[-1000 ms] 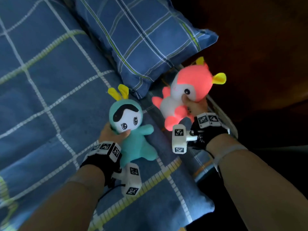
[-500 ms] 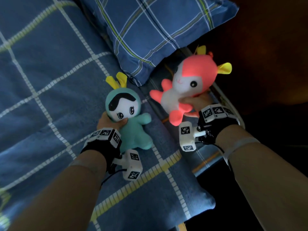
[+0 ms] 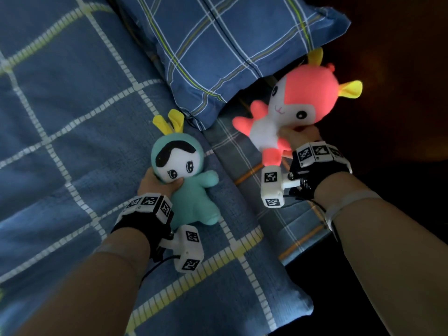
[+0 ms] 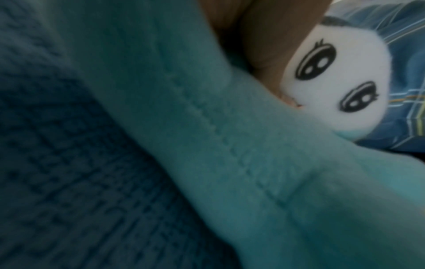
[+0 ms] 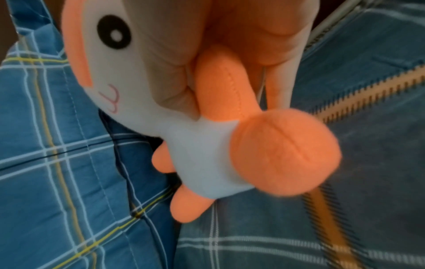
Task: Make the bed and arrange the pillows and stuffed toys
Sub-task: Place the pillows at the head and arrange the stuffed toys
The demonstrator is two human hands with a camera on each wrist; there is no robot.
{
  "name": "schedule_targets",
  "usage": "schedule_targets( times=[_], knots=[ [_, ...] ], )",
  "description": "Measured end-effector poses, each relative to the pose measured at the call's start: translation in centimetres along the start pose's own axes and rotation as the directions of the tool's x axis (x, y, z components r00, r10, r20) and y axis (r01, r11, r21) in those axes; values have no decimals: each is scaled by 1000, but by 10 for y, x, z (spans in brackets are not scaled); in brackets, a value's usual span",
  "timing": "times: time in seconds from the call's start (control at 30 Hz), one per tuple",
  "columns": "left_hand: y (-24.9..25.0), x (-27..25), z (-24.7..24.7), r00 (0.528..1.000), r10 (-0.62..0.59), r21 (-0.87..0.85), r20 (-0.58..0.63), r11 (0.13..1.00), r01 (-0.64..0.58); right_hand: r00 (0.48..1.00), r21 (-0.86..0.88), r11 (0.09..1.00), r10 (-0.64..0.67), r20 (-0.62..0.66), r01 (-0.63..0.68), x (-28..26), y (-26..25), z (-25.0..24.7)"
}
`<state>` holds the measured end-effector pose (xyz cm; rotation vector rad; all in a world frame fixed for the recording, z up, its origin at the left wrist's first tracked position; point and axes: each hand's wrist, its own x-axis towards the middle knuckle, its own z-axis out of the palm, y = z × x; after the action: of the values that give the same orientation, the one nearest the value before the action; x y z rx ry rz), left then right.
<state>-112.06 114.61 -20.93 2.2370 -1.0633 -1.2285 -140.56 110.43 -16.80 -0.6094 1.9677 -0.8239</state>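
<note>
A teal stuffed toy [image 3: 191, 190] with a white face and yellow ears lies on the blue checked blanket [image 3: 60, 141]. My left hand [image 3: 157, 185] grips it at the neck; the thumb [image 4: 260, 36] presses under its face [image 4: 333, 87]. A pink and white stuffed toy [image 3: 291, 110] with yellow ears is lifted near the bed's right edge, below the pillow's corner. My right hand [image 3: 298, 135] grips it by the body, fingers [image 5: 264, 36] curled round its arm [image 5: 223, 81]. A blue plaid pillow [image 3: 230, 44] lies at the head of the bed.
The bed's right edge [image 3: 303, 238] drops off into dark floor beside my right arm. The blanket's folded corner [image 3: 278, 299] lies over the plaid sheet [image 3: 244, 151] near me. Open blanket spreads to the left.
My right hand has carried the pink toy right and up toward the pillow's corner, turning its face toward me. The teal toy stays gripped on the blanket.
</note>
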Motion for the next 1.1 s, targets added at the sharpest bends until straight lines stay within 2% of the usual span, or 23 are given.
schedule_targets(
  times=[0.13,0.33,0.47,0.6,0.7,0.93,1.1],
  knots=[
    [0,0,0,1000,5,-34,8,999,-5,998,-63,996,-62,-12,61,8,-5,1],
    [1,-2,-1,1000,3,-21,3,1000,-3,999,-78,996,-35,20,36,6,-3,-3],
    [2,-3,-2,1000,2,-9,8,1000,-2,1000,4,1000,-10,23,10,-4,-2,-2],
    [3,-7,-3,1000,19,-18,6,1000,-19,997,94,996,-4,82,-3,-15,3,-1],
    [2,-8,-4,1000,26,-21,4,999,-25,994,9,999,39,104,-40,-17,5,-1],
    [0,-4,-2,999,31,-27,12,999,-31,993,-221,970,-113,-24,105,0,12,-1],
    [-1,-2,-1,1000,16,-57,15,998,-15,971,-279,944,-214,-108,177,-6,-1,0]
  ],
)
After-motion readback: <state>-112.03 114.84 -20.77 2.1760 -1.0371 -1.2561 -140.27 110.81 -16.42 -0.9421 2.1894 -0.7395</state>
